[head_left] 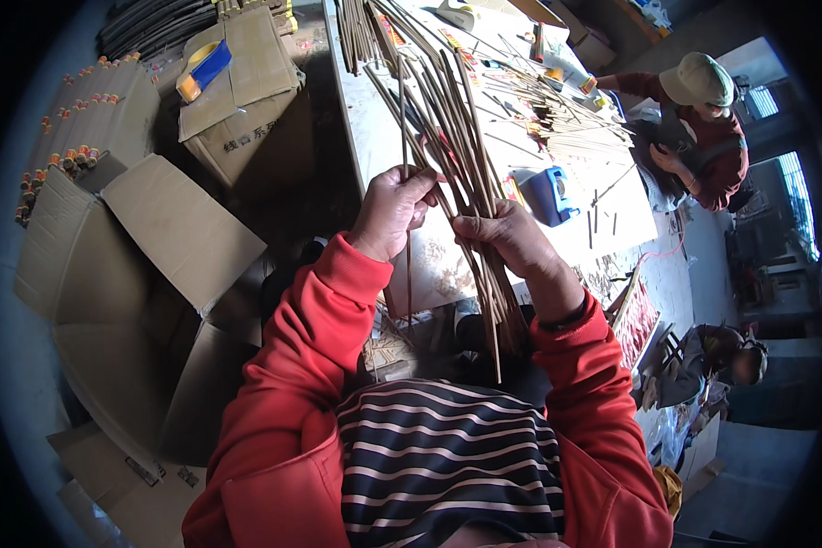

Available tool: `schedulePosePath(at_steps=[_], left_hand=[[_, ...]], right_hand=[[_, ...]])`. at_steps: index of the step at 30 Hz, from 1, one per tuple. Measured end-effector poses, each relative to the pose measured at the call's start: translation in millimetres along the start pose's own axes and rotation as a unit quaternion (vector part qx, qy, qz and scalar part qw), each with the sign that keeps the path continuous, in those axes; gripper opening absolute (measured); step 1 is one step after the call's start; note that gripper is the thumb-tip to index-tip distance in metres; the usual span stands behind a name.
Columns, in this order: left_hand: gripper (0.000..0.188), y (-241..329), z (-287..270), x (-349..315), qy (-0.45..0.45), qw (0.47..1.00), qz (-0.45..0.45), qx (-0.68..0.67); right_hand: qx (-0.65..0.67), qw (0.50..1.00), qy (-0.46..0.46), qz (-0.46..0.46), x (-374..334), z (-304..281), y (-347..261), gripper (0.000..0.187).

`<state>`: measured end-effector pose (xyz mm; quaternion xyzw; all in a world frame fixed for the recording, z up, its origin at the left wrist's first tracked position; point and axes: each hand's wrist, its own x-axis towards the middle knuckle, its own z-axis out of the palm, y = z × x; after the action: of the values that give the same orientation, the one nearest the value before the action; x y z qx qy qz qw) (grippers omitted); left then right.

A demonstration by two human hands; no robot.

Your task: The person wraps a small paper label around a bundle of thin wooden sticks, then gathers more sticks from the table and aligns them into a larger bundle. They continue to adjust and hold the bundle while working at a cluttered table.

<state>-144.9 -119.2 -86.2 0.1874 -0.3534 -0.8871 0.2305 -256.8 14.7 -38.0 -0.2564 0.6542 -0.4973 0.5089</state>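
Cluttered workshop, long white table (384,137) beyond fingers. Right hand (511,239) clenched around bundle of thin sticks (470,173); left hand (393,210) pinches single stick (405,119) just beside bundle. Sorting looks midway: loose sticks (566,123) remain well beyond fingertips, open cardboard box (146,247) left of them.

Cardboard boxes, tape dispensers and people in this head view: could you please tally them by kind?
Cardboard boxes: 2, an open one on the floor and a closed one.
Tape dispensers: 2, a yellow-and-blue one on the closed box and a blue one on the table.
Other people: 2, one in a cap, one lower right.
Total: 6.
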Motion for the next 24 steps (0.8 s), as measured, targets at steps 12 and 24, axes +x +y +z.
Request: schedulePosePath(at_steps=[12,24], left_hand=[[0.015,-2,5,-10,-0.098,0.989,-0.071,0.083],[0.017,-4,8,-10,-0.115,0.988,-0.047,0.086]], right_hand=[[0.026,0.999,0.003,-0.018,-1,-2,3,0.012],[0.069,0.997,-0.022,-0.021,-3,-3,-4,0.008]])
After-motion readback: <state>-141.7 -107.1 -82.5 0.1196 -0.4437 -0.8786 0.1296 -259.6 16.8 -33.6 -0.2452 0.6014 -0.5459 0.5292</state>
